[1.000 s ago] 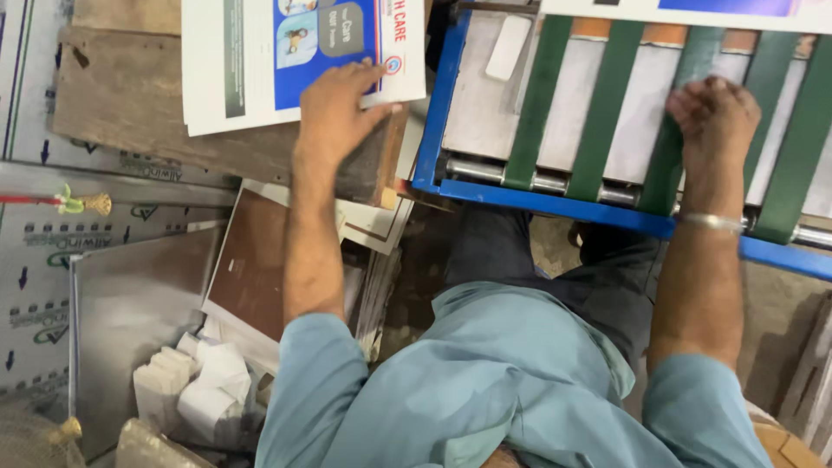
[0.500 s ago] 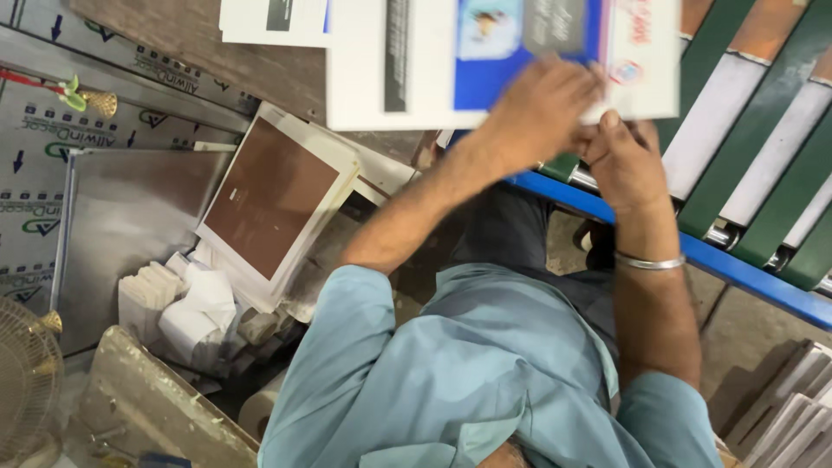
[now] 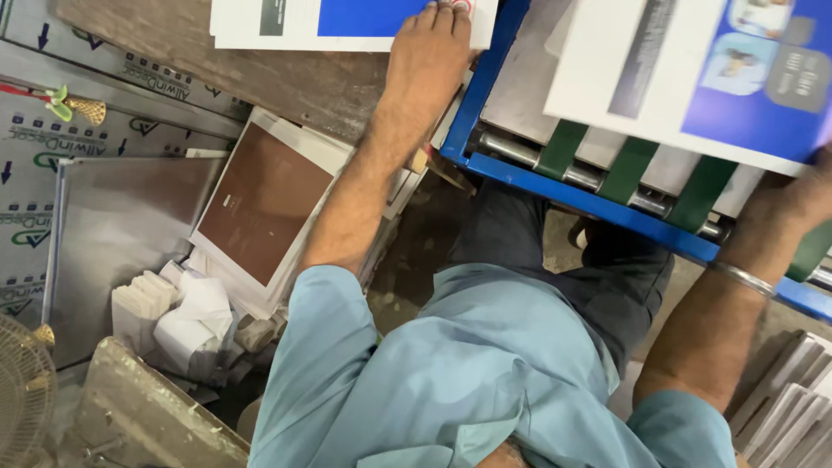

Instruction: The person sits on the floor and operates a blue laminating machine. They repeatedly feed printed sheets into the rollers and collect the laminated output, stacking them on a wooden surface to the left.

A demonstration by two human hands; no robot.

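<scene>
My left hand (image 3: 426,48) lies flat on the near corner of a stack of white and blue printed sheets (image 3: 347,22), which rests on a worn wooden top (image 3: 286,82). My right hand (image 3: 802,204), with a metal bangle at the wrist, grips the near edge of one printed sheet (image 3: 693,78). That sheet is held tilted over a blue-framed conveyor (image 3: 555,186) with green belts (image 3: 633,160) and steel rollers. Part of the right hand's fingers is hidden under the sheet.
A pile of brown-faced white boards (image 3: 260,199) leans below the wooden top. Left of it lies a grey metal sheet (image 3: 121,234), with white paper bundles (image 3: 186,321) and a fan grille (image 3: 22,390). Stacked pale boards (image 3: 789,416) stand at the bottom right.
Both hands were together on a sheet at the stack. Now the right hand has carried one sheet rightward over the conveyor, and the left hand rests back on the stack.
</scene>
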